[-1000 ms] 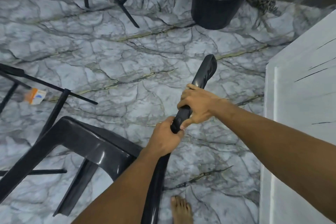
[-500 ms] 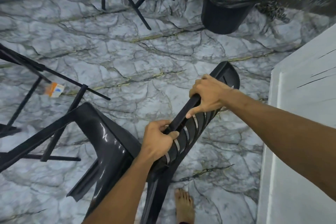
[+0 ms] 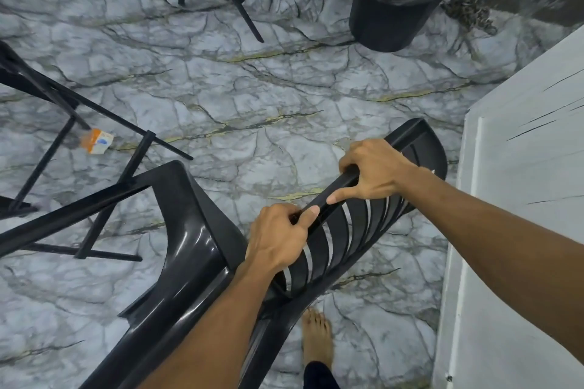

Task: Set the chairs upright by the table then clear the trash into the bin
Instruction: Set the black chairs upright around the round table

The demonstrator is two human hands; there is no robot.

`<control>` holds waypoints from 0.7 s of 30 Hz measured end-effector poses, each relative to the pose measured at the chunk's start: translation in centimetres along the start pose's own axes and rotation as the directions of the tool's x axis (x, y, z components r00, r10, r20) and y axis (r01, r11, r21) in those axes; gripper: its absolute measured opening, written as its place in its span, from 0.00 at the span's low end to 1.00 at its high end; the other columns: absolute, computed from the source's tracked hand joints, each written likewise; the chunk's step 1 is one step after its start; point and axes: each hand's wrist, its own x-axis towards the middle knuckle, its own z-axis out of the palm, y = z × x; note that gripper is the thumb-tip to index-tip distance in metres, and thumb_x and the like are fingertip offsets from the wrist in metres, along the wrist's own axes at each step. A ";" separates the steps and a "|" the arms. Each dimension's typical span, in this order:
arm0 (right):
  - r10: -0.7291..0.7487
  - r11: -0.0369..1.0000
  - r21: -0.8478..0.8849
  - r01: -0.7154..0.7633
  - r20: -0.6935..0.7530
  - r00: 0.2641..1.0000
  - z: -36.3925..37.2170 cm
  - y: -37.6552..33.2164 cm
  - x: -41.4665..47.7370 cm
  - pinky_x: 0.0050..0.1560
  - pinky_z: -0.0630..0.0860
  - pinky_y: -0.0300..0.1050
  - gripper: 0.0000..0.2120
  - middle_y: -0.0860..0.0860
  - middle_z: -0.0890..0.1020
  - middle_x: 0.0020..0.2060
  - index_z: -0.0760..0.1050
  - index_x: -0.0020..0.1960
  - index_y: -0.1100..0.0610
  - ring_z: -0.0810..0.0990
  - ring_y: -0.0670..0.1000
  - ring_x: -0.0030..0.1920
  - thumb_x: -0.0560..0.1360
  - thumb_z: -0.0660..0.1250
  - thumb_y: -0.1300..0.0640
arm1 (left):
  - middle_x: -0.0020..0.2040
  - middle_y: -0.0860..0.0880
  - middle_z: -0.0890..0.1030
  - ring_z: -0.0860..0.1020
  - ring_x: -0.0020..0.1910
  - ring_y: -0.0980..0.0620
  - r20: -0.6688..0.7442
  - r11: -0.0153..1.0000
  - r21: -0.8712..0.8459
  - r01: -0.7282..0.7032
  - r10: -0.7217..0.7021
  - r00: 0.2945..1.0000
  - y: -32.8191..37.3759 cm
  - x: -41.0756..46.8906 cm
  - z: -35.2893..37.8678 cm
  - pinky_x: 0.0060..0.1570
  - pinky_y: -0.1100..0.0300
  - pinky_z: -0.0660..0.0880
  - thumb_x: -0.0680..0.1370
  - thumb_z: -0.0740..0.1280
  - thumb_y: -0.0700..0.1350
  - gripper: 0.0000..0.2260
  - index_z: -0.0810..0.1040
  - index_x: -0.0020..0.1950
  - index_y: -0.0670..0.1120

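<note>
Chair (image 3: 196, 246) swung round; left hand (image 3: 278, 240), right hand (image 3: 376, 170) clasp its backrest; carton (image 3: 96, 140), bin (image 3: 385, 19) beyond.

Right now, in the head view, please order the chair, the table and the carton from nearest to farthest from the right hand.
1. chair, gripped by the right hand.
2. table, just to its right.
3. carton, on the floor far left.

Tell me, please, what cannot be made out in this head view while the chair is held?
Head view, black plastic chair: lower part runs off the bottom edge, behind the left forearm.
Head view, bin: top cut by the upper edge; black liner hides its contents.
Head view, orange and white litter: too small and blurred to identify.
</note>
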 end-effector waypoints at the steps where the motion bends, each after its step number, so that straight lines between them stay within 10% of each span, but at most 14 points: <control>1: -0.003 1.000 -0.029 0.004 0.024 1.000 -0.5 -0.2 -0.1 0.38 0.71 0.47 0.44 0.49 0.77 0.30 0.78 0.35 0.53 0.73 0.50 0.34 0.59 0.50 0.13 | 0.37 0.51 0.84 0.82 0.39 0.51 -0.021 1.000 -0.007 -0.004 0.003 1.000 0.0 -0.4 0.1 0.46 0.47 0.80 0.75 0.58 0.70 0.27 0.84 0.44 0.49; 8: -0.107 0.988 -0.110 0.110 0.033 0.994 -3.4 -2.5 0.2 0.29 0.68 0.49 0.46 0.53 0.75 0.24 0.74 0.29 0.57 0.74 0.56 0.29 0.56 0.52 0.12 | 0.31 0.53 0.81 0.79 0.33 0.53 -0.185 0.999 -0.015 -0.047 0.043 0.982 0.0 -3.6 -0.2 0.41 0.49 0.79 0.73 0.61 0.70 0.24 0.81 0.40 0.51; 11: -0.200 0.964 -0.183 0.193 -0.022 0.980 -4.8 -4.0 0.7 0.31 0.73 0.51 0.47 0.53 0.75 0.25 0.73 0.28 0.57 0.73 0.56 0.28 0.56 0.46 0.12 | 0.39 0.55 0.83 0.81 0.37 0.55 0.013 0.990 -0.129 -0.050 0.052 0.999 1.9 -2.8 -1.6 0.39 0.54 0.79 0.70 0.71 0.64 0.14 0.79 0.47 0.56; 16: -0.297 0.935 -0.247 0.252 -0.165 0.940 -7.6 -4.9 1.0 0.53 0.70 0.51 0.39 0.47 0.76 0.30 0.77 0.34 0.53 0.73 0.52 0.42 0.66 0.52 0.17 | 0.27 0.51 0.77 0.75 0.26 0.49 -0.199 0.993 -0.079 -0.091 0.074 0.977 3.8 -2.9 -2.4 0.26 0.52 0.72 0.71 0.71 0.52 0.11 0.74 0.34 0.50; 21: 0.066 0.990 0.140 0.008 -0.515 0.855 -13.4 -1.0 2.9 0.61 0.71 0.58 0.31 0.51 0.79 0.50 0.79 0.52 0.52 0.76 0.54 0.55 0.68 0.67 0.26 | 0.25 0.52 0.77 0.76 0.25 0.52 -0.399 0.985 -0.078 -0.156 0.112 0.910 1.8 -5.1 -3.6 0.27 0.53 0.76 0.69 0.72 0.50 0.05 0.80 0.38 0.50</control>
